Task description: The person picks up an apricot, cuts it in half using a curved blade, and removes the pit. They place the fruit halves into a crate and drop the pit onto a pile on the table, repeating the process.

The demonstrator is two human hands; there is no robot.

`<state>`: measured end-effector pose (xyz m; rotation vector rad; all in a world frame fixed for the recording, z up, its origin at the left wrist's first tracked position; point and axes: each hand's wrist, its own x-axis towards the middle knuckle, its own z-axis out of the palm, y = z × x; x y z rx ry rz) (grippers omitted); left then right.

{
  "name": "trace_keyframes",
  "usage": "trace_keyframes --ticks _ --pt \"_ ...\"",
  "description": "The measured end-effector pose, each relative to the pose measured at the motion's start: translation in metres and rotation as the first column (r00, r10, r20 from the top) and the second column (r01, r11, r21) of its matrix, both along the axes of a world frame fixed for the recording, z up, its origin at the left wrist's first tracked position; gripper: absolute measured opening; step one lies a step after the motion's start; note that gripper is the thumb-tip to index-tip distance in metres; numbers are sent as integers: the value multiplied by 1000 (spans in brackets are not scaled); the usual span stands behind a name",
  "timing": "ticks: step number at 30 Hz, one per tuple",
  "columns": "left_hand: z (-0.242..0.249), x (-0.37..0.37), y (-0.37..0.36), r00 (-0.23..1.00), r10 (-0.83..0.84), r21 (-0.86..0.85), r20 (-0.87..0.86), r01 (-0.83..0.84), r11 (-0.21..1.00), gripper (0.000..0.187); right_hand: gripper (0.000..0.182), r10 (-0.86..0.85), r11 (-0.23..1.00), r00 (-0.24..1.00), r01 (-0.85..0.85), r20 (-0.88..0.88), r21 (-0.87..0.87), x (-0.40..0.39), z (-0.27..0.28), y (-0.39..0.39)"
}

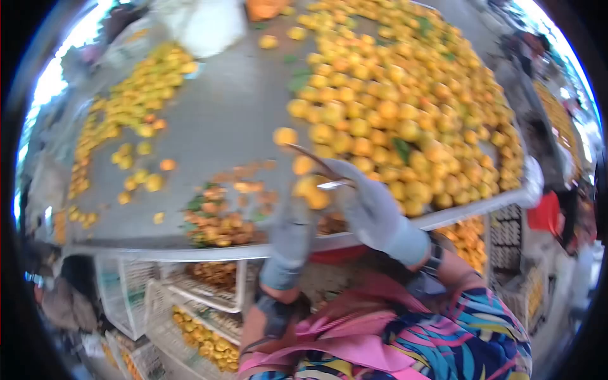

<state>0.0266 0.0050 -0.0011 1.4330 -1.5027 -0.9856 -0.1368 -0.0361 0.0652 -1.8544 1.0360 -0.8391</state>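
My left hand (291,231), in a pale glove, is raised at the table's near edge, blurred by motion. Its fingers close round an orange-yellow round fruit (311,192). My right hand (373,206), also gloved, grips scissors (332,185); their two slim blades stand apart and point left toward the fruit. The scissors' grip is hidden in the glove. Just beyond the blades lies a large heap of the same fruit (386,107) with some green leaves. A pile of brownish-orange scraps (221,221) lies on the table left of my left hand.
The grey metal table (221,114) has a raised rim (171,254). A smaller group of yellow fruit (126,104) spreads along its left side. Below are plastic crates (168,326) with fruit and scraps. A red container (544,213) stands right, and dark crates (505,234) stand under the table.
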Motion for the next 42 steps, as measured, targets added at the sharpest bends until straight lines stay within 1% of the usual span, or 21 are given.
trace_keyframes --ticks 1,3,6,7,8,11,14,17,20,25,27,29,31,33,34,35,36,37,38,40,42 --pt "-18 -2 5 952 85 -240 293 -13 971 42 37 16 998 995 -10 95 -55 8 2 -1" --pt "-50 -7 5 992 123 -303 -42 -130 944 46 37 65 998 998 -65 20 -13 6 5 -3" --pt "-12 -1 3 998 61 -406 -3 -57 912 49 38 91 991 996 -91 -9 -93 11 8 -4" --pt "-2 -4 4 927 -4 -184 -374 -71 980 51 39 86 990 994 -93 -65 -102 11 10 -3" --pt "2 -6 7 715 12 29 -699 12 1000 52 39 95 989 994 -100 -54 -110 12 9 1" --pt "3 -1 13 802 8 30 -597 13 999 49 39 94 984 995 -99 -39 -147 16 7 4" --pt "-5 0 15 901 19 -33 -434 -37 999 51 40 63 997 997 -65 -53 -31 15 4 6" --pt "2 -2 16 838 26 93 -545 30 995 52 41 93 995 996 -93 3 40 13 -6 4" --pt "-1 -6 14 844 12 17 -536 -4 1000 50 42 116 991 993 -115 10 -63 10 -28 2" --pt "0 -6 13 791 4 110 -611 80 991 46 43 120 991 990 -124 71 53 7 -32 -3" --pt "-2 -9 11 883 7 27 -469 6 1000 47 43 120 992 982 -126 144 32 4 -33 -6" --pt "-3 -12 9 890 19 48 -456 3 999 48 45 122 963 953 -182 276 200 1 -30 -6" --pt "-7 -15 7 892 24 74 -452 11 997 49 47 75 953 961 -147 266 265 -4 -21 -6" --pt "-13 -14 5 845 33 51 -534 -7 999 51 49 59 564 975 -209 213 799 -13 -1 -10" --pt "-14 -13 5 886 44 18 -462 -40 999 49 53 60 533 961 -260 271 805 -17 -2 -10" --pt "-36 2 6 993 45 -283 105 -14 959 47 53 32 523 969 -224 244 822 -16 -5 -6" --pt "-60 12 5 776 194 -507 600 182 842 45 47 -29 564 931 -285 363 775 -8 -9 -2" --pt "-41 1 6 991 68 -220 114 -41 975 42 46 -83 616 876 -329 475 715 -4 -13 -1" --pt "-50 0 6 987 163 -89 1 -162 983 47 44 -102 508 865 -380 492 773 -7 -19 -4" --pt "-42 -3 6 973 194 -298 124 -150 943 33 44 -160 427 829 -432 536 794 -10 -24 0" --pt "-41 -6 2 979 170 -286 116 -131 949 36 45 -152 405 808 -474 569 782 -15 -29 -1"
